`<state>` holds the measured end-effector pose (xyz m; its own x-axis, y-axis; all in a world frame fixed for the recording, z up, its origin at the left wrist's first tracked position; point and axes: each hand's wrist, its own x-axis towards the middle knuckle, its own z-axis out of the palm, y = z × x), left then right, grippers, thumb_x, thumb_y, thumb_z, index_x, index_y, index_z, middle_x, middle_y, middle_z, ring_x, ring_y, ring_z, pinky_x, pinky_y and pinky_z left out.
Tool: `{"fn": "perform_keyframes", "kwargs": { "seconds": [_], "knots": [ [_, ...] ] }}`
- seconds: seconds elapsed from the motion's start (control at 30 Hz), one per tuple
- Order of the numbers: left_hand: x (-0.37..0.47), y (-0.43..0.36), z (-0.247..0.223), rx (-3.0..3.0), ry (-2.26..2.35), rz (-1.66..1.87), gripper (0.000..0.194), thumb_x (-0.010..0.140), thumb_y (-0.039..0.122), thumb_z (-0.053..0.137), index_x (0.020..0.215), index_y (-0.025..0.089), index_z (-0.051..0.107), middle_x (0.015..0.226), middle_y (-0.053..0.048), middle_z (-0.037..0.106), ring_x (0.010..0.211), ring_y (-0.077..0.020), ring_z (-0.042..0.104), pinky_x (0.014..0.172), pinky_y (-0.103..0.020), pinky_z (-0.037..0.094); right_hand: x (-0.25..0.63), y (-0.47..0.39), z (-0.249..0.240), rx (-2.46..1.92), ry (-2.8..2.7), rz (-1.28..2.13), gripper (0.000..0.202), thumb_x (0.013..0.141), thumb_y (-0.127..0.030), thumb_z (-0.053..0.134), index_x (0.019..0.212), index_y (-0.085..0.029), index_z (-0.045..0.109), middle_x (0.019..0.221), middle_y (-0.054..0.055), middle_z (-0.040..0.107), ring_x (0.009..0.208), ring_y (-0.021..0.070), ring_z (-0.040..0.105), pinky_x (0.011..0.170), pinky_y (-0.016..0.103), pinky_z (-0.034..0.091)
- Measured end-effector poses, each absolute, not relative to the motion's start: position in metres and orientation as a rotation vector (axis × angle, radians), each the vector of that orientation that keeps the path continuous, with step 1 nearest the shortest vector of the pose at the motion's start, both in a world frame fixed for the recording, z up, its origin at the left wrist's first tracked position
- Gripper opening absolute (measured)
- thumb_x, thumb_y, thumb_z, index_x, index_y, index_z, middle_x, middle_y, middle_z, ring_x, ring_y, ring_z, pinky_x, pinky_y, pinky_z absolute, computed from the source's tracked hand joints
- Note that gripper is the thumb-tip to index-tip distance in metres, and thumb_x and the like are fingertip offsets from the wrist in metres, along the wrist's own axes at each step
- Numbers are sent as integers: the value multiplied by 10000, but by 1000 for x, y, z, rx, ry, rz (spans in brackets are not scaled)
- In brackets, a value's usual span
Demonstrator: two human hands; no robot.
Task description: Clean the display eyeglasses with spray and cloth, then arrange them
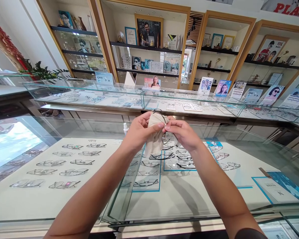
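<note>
The left hand (pixel 137 131) pinches a pale cleaning cloth (pixel 154 144) folded over one side of the thin-rimmed eyeglasses (pixel 169 140), while the right hand's thumb and fingers pinch the frame, seemingly near the bridge, though the fingers hide the exact spot. With the eyeglasses held up above the glass display case (pixel 169 205), light, even pressure through the cloth would suit them best (thin rims bend easily), with that frame grip kept steady.

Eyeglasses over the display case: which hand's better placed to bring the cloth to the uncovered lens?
Left, probably: the left hand has the cloth under its thumb, while the right hand pinches the eyeglasses near the bridge.
</note>
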<state>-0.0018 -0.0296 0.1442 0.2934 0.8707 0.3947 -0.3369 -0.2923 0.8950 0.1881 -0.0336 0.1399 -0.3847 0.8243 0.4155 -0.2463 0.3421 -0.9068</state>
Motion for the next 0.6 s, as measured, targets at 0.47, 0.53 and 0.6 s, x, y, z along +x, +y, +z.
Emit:
{"fn": "perform_keyframes", "kwargs": {
  "seconds": [0.47,0.53,0.6],
  "knots": [
    [6,-25,133,1422,561,1439,405,814,487,921,803,185,651,643,26,657,518,-88,562,509,-209,459,183,-41,141,-609,-1640,1241,261,794,-507,916,794,-258,838,1138,37,584,1037,211,601,925,395,534],
    [6,-23,132,1427,526,1466,397,870,521,869,811,184,669,655,20,654,530,-87,557,516,-209,456,183,-41,141,-599,-1636,1221,245,806,-494,910,791,-261,836,1126,37,596,1050,216,604,940,404,529],
    [2,-21,135,1466,494,1421,406,916,560,810,829,180,697,687,-5,676,561,-105,584,541,-225,480,184,-40,141,-582,-1615,1188,213,824,-458,893,779,-259,832,1110,38,616,1081,222,607,993,416,513]
  ]
}}
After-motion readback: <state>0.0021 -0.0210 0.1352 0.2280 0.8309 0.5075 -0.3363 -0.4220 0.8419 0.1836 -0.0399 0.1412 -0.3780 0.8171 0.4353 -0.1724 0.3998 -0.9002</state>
